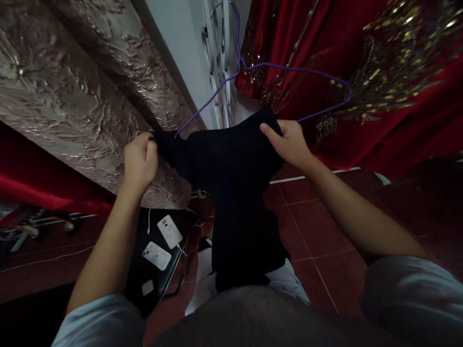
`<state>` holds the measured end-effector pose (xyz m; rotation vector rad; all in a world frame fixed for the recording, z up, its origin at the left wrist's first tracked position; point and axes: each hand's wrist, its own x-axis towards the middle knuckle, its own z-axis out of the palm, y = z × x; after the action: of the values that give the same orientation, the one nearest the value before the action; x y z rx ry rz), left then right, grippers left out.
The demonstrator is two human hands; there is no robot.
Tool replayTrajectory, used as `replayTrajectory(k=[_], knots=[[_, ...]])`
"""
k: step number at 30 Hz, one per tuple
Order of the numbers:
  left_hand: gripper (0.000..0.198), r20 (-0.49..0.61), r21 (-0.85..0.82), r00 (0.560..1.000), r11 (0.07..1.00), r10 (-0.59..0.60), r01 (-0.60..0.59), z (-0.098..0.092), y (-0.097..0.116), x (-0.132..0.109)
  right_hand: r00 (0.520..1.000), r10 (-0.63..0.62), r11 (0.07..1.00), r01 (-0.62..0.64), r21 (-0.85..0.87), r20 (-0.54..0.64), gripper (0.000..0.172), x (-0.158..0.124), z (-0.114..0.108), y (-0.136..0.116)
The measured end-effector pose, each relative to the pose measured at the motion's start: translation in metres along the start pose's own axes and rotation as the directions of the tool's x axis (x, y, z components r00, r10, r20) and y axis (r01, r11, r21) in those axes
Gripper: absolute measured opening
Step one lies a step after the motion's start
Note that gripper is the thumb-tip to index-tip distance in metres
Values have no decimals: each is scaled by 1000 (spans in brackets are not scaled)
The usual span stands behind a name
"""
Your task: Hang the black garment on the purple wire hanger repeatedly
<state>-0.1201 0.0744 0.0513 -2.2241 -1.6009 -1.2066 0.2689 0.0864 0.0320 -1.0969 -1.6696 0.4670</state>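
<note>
A black garment (235, 193) hangs down in front of me, held up by both hands at its top corners. My left hand (140, 161) is closed in a fist on the garment's left shoulder. My right hand (289, 142) pinches its right shoulder, thumb on top. A thin purple wire hanger (289, 67) sits above the garment, its left arm running into the cloth by my left hand and its hook rising to a white fixture on the wall.
Red fabric with gold embroidery (379, 77) hangs at the right. A gold-patterned curtain (90, 96) fills the left. Two white phones (169, 231) lie on a black surface (144, 270) below, one on a cable. The floor is dark red tile (318, 226).
</note>
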Motion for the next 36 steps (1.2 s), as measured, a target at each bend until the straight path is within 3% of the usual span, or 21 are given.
replayTrajectory(k=[2,3,5,7,9,10,12,14,15,19,21,24,26,28,30,33,35,36], knots=[[29,-78,-36,994,997,-72,69,0,9,17,1000,-14,1000,14,-18,16,56,-1,-4,-6],[30,-65,-39,991,993,-114,111,2,11,22,999,-25,999,26,-32,22,55,-3,-6,-7],[31,85,-20,977,980,-195,197,11,9,27,999,-50,996,51,-73,22,52,-5,-10,-6],[31,317,-24,919,967,-233,253,21,4,25,998,-64,991,65,-115,12,50,-6,-15,-1],[31,401,-60,887,960,-227,273,28,1,18,998,-62,989,63,-134,10,46,-6,-18,2],[33,346,-75,912,963,-220,260,28,1,15,998,-57,990,59,-132,13,45,-6,-19,2],[38,127,-71,973,977,-193,203,26,1,14,999,-47,992,49,-113,19,46,-7,-17,-2],[40,-22,-78,990,987,-139,137,22,0,21,999,-36,995,37,-92,11,49,-7,-15,-9],[38,-18,-118,994,987,-108,105,21,-1,27,999,-32,996,32,-85,5,50,-8,-15,-12],[33,193,-409,976,913,97,-9,30,5,56,999,0,998,2,-60,38,46,-14,-10,-12],[35,180,-460,960,881,215,-111,37,23,65,996,11,1000,-8,-25,89,38,-18,-5,-11],[34,82,-406,947,878,311,-253,45,55,70,990,8,999,-2,-37,142,27,-25,4,-19],[40,66,-364,943,888,326,-281,48,67,73,987,-12,995,28,-94,162,16,-30,4,-31],[39,108,-344,945,903,310,-257,49,66,76,985,-64,986,87,-141,160,23,-35,-4,-45],[31,146,-320,949,921,281,-223,47,57,80,987,-137,974,149,-171,82,41,-39,-20,-53],[23,120,-273,960,938,254,-215,41,43,84,955,-227,964,192,-186,-189,58,-38,-53,-46],[24,85,-238,959,940,271,-245,37,38,86,916,-220,973,181,-146,-334,56,-30,-74,-35],[27,70,-224,957,939,283,-261,36,36,86,922,-184,981,153,-118,-339,47,-25,-82,-31]])
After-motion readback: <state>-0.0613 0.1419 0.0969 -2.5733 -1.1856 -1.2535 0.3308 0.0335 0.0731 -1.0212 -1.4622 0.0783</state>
